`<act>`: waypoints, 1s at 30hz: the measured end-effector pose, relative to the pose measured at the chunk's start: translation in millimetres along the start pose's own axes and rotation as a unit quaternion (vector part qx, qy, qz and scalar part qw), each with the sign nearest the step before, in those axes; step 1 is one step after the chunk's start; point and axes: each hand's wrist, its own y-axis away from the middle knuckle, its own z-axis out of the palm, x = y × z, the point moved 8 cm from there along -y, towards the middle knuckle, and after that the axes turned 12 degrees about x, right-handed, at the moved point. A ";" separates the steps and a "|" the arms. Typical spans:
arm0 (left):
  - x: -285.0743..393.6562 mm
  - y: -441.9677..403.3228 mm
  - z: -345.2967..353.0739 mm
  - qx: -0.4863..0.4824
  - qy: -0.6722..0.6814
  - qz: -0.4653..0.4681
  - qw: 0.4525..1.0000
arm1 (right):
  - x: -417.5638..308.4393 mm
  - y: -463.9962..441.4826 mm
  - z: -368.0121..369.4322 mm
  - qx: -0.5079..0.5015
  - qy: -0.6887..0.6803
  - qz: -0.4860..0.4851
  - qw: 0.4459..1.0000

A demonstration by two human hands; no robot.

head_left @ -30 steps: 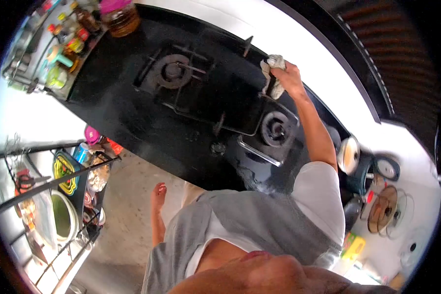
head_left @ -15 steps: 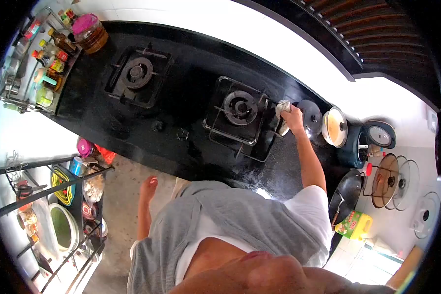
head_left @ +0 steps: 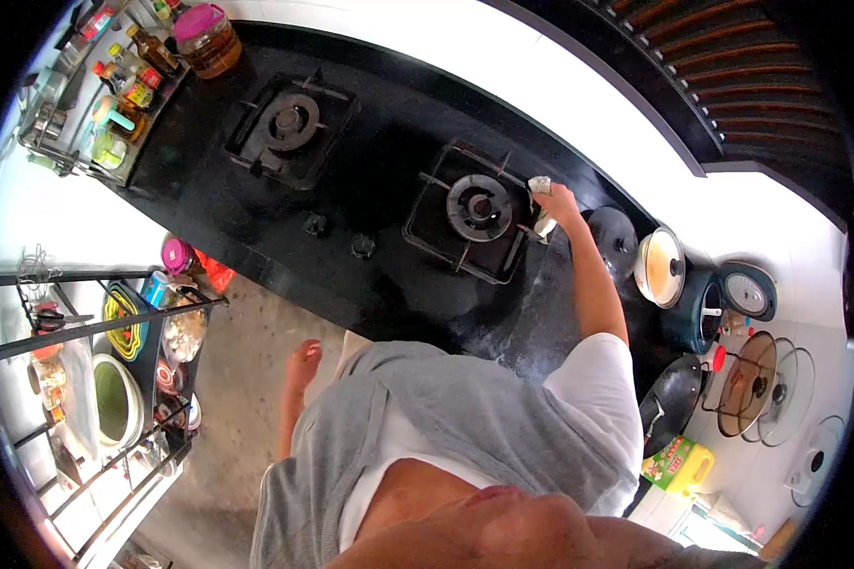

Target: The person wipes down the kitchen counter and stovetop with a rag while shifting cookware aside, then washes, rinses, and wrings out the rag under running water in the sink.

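My right hand (head_left: pixel 558 203) is closed on a pale crumpled cloth (head_left: pixel 545 228), pressed to the black countertop along the right side of the right-hand gas burner (head_left: pixel 480 208). Part of the cloth pokes out above my fingers, the rest hangs below them. Just right of the hand sits a dark lidded pot (head_left: pixel 613 243). My left hand (head_left: pixel 303 362) hangs beside my body, below the counter's front edge, its fingers loosely bent and nothing visible in them. Wet-looking streaks show on the black countertop (head_left: pixel 389 294) near my body.
A second burner (head_left: pixel 290 121) stands to the left, with a seasoning rack (head_left: pixel 133 104) and a pink-lidded jar (head_left: pixel 209 43) beyond it. To the right are a white pot (head_left: pixel 659 267), a rice cooker (head_left: pixel 695 311) and a wok (head_left: pixel 669 403). A shelf rack (head_left: pixel 104 332) stands lower left.
My right hand has moved with the cloth toward the back wall and slightly closer to the right-hand burner. The whole view has shifted a little; my left hand stays at my side.
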 end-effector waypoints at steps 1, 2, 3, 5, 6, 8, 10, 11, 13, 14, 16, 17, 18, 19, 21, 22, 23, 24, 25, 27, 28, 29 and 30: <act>-4.8 0.8 4.9 -0.018 0.011 -0.012 1.000 | -4.3 2.1 -7.6 -0.001 0.002 0.003 1.000; -8.9 -1.2 8.2 -0.023 0.010 -0.012 1.000 | -13.3 5.2 -15.8 0.003 0.054 -0.030 0.998; -16.1 -4.6 13.2 -0.039 0.047 -0.030 0.998 | -20.2 9.1 -22.8 0.007 0.106 -0.062 0.992; -40.0 -14.4 20.4 -0.059 0.081 -0.047 0.994 | -14.5 11.2 -39.0 0.001 0.084 -0.062 0.995; -56.4 -22.1 19.1 -0.039 0.113 -0.052 0.991 | -4.5 7.9 -47.2 -0.005 0.088 -0.030 0.996; -50.9 -25.0 11.4 -0.026 0.144 -0.055 0.988 | 13.4 -1.4 -79.7 0.051 -0.021 -0.033 0.998; -5.9 -17.7 -7.2 -0.014 0.026 -0.008 1.000 | 24.3 1.6 -122.1 0.141 -0.255 0.043 0.956; -9.2 -18.9 -4.5 -0.023 0.025 -0.006 0.999 | 19.9 4.9 -140.5 0.181 -0.236 0.016 0.955; -13.5 -27.0 -4.6 -0.024 0.031 -0.002 0.999 | 9.1 12.0 -136.5 0.159 -0.069 -0.027 0.984; -13.7 -30.1 -3.0 -0.029 0.030 0.002 0.999 | 16.3 10.0 -112.0 0.113 0.062 -0.082 0.988; -11.2 -33.9 -1.1 -0.042 0.024 -0.018 0.999 | 24.2 22.3 -67.6 0.019 0.062 -0.037 0.997; -10.2 -35.7 0.8 -0.041 0.026 -0.016 0.999 | 24.9 38.5 -48.2 -0.013 -0.052 0.084 0.995; -9.3 -36.4 3.4 -0.040 0.019 -0.013 0.999 | 27.7 39.5 -20.3 0.007 -0.023 0.075 0.997; -9.3 -35.9 5.2 -0.037 0.011 -0.010 0.999 | 6.1 50.2 -20.3 0.062 -0.074 0.039 0.995; 22.0 -25.9 -0.5 -0.037 -0.016 -0.002 0.999 | -5.9 44.0 -19.7 0.117 -0.039 0.034 0.992; 33.0 -22.5 -4.3 -0.042 -0.047 0.008 0.998 | -14.1 42.4 -24.2 0.142 -0.017 0.027 0.989; 23.7 -23.8 -3.9 -0.040 -0.051 0.006 0.998 | -17.2 37.9 -22.8 0.139 -0.020 0.026 0.990; 12.4 -26.4 0.0 -0.042 -0.019 0.010 0.999 | -18.3 29.3 -21.6 0.138 -0.003 0.034 0.990; 8.8 -26.6 1.5 -0.044 0.014 0.013 0.999 | -18.3 22.1 -20.9 0.137 0.014 0.041 0.990; 2.5 -27.3 0.6 -0.039 0.010 0.019 0.999 | -20.7 10.7 -21.5 0.110 0.032 0.030 0.993; 1.8 -27.4 -0.7 -0.033 0.007 0.025 0.999 | -24.8 7.9 -19.8 0.084 0.051 0.019 0.995; -0.4 -26.8 -1.3 -0.031 0.006 0.023 0.999 | -25.3 9.6 -21.0 0.070 0.055 0.027 0.996; -2.1 -26.3 -0.9 -0.028 0.013 0.018 0.999 | -28.6 10.7 -22.7 0.069 0.054 0.024 0.996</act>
